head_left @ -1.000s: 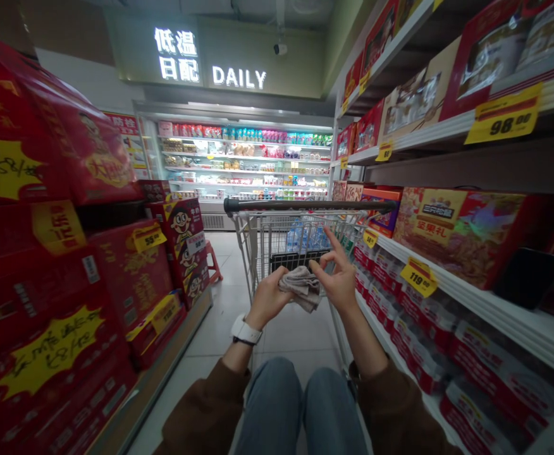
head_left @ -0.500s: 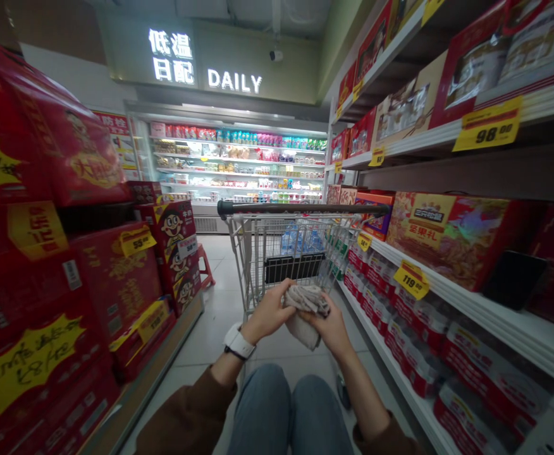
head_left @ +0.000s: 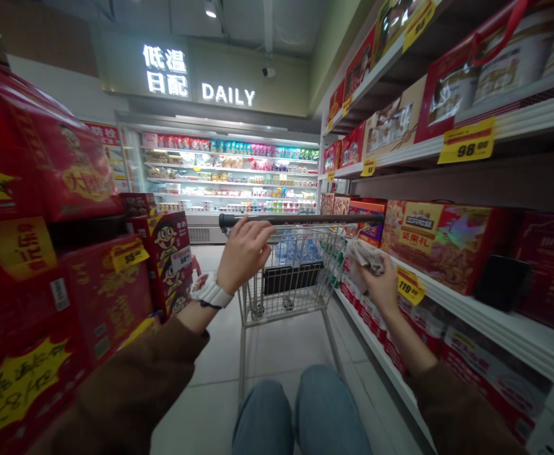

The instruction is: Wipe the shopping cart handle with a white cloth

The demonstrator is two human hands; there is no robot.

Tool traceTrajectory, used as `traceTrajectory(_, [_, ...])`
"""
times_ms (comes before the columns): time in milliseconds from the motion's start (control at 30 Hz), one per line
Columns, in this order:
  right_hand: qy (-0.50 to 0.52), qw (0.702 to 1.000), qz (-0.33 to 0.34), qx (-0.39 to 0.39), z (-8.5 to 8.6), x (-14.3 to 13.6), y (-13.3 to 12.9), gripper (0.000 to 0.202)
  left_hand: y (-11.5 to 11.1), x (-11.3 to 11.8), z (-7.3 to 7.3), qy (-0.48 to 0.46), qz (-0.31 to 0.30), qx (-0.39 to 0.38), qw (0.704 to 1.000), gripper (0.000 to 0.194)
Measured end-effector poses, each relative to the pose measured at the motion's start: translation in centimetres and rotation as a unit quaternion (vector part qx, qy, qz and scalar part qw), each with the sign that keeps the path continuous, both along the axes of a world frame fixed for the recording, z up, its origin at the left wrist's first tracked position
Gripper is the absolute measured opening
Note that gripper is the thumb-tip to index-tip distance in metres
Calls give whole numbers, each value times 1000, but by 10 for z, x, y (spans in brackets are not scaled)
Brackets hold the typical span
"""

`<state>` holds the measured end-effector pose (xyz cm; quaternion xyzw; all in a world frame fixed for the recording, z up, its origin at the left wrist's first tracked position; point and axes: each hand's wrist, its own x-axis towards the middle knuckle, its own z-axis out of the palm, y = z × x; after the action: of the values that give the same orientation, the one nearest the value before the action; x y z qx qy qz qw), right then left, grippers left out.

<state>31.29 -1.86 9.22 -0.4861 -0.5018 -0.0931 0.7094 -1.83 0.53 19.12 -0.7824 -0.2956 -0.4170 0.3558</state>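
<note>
A shopping cart (head_left: 289,309) stands in front of my knees, its dark handle bar (head_left: 300,219) running across the middle of the view. My left hand (head_left: 243,253), with a white watch on the wrist, is at the left end of that bar. Its fingers are stretched out and it holds nothing; whether the fingertips touch the bar I cannot tell. On the right, my right hand (head_left: 382,284) grips a crumpled grey cloth (head_left: 365,256), held beside the cart's right side and in front of the lower shelf.
Shelves on the right carry boxed gifts (head_left: 441,237), packs of drinks and a dark phone-like slab (head_left: 501,282). Red cartons (head_left: 110,297) are stacked on the left. A lit refrigerated display (head_left: 229,167) is at the back. Wrapped blue bottles (head_left: 296,246) show through the cart's wire.
My hands have parted. The left let go of the cloth and rose to the cart handle's left end; the right carried the cloth right and up. The view has tilted slightly upward.
</note>
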Motion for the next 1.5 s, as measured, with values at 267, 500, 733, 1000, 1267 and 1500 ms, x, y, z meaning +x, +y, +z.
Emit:
traceTrajectory(267, [-264, 946, -189, 7, 124, 30, 57, 43, 46, 47, 55, -6, 69, -81, 994, 38])
traceTrajectory(500, [-347, 925, -155, -27, 106, 15, 78, 71, 77, 96, 35, -76, 117, -67, 988, 53])
traceTrajectory(733, [-442, 886, -102, -95, 128, 57, 105, 59, 106, 90, 29, -94, 89, 10, 992, 47])
traceTrajectory(1000, [-424, 876, -131, -189, 151, 43, 137, 54, 141, 74, 29, -84, 103, 11, 991, 49])
traceTrajectory(1267, [-393, 891, -131, -187, 149, 22, 148, 56, 158, 61, 31, -112, 110, -30, 987, 50])
traceTrajectory(1500, [-321, 935, -57, -139, 135, 29, 120, 47, 154, 58, 26, -132, 122, -21, 983, 50])
